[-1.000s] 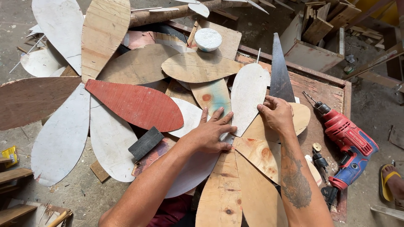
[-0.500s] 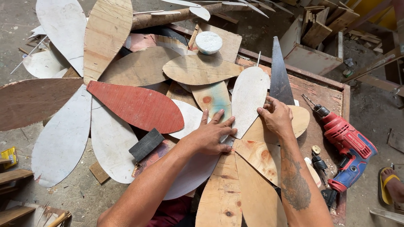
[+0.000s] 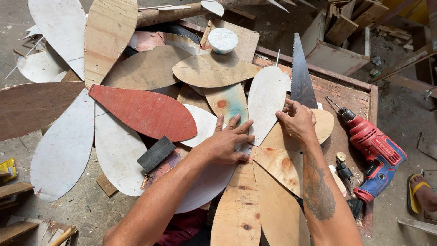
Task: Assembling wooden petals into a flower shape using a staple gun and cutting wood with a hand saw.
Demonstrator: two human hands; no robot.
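Head view: both hands [image 3: 230, 143] [image 3: 298, 120] press flat on white petal board [image 3: 267, 100]

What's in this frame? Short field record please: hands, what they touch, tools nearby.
left hand: flat, fingers spread, pressing on the middle where the petal-shaped boards meet
right hand: on the edge of the white petal board, by the tan one under it
boards: plywood petals fanned out; one red petal
saw: handsaw blade lying just beyond the right hand
drill: red and blue power drill lying right of the boards
block: dark block on the white petals, left of the left hand
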